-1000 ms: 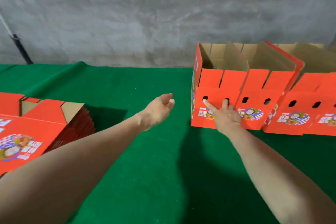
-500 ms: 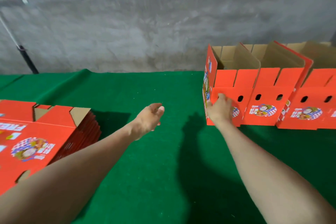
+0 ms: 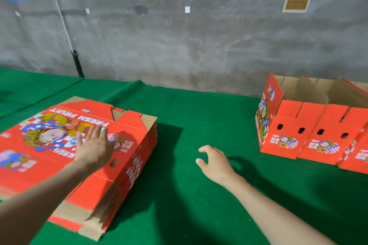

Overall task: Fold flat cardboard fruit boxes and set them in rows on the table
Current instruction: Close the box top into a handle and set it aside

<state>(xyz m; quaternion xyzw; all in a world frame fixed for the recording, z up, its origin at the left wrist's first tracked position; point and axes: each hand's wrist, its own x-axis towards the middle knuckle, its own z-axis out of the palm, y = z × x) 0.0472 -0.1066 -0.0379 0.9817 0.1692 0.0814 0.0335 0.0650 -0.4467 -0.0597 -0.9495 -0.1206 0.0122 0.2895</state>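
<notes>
Our left hand (image 3: 95, 147) lies flat on the top sheet of the stack of flat boxes (image 3: 49, 167), fingers straight and spread, gripping nothing; whether it presses or only skims we cannot tell. To its right, our right hand (image 3: 214, 162) hangs loosely curled and empty over the green bench (image 3: 189, 215). Beyond that hand, further right, stands the row of folded boxes (image 3: 286, 133). With only a flat palm, the top sheet may slide and drag the next one along, skewing the stack.
</notes>
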